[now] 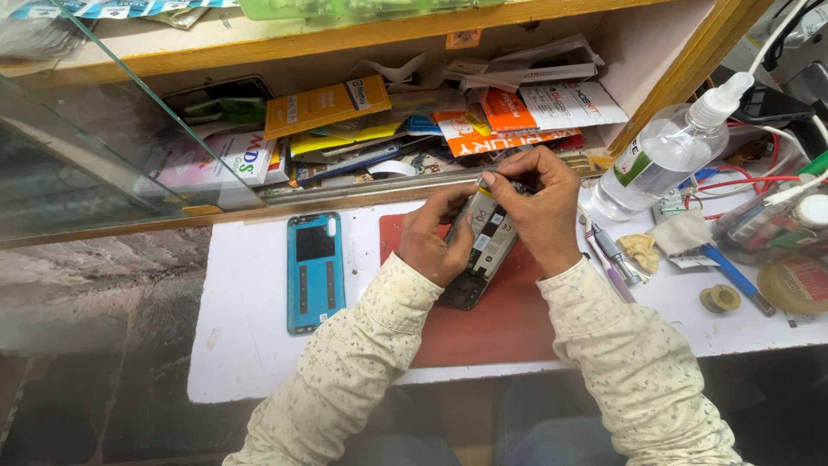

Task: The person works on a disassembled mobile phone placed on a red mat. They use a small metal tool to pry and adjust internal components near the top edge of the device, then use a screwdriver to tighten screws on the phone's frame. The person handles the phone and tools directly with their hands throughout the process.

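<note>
White and narrow, the counter runs below a wooden shelf crammed with flat packets, too many and too overlapped to count; a tilted glass pane stands at its far left corner.

One blue phone back cover lies flat near the counter's left part, just beside the left edge of one red mat at the middle.

Over the mat are two hands in pale speckled sleeves. The left hand is wrapped around one opened phone, its inner parts facing up, thumb across the near side. The right hand is closed over the phone's far end, fingertips pinched together there; whether a tool sits between them cannot be told. The phone is tilted, held above the mat's far edge.

Toward the right edge lie one clear spray bottle on its side, two pen-like tools side by side, one crumpled cloth, one blue-handled tool, one small tape ring and a tangle of red and white wires.
</note>
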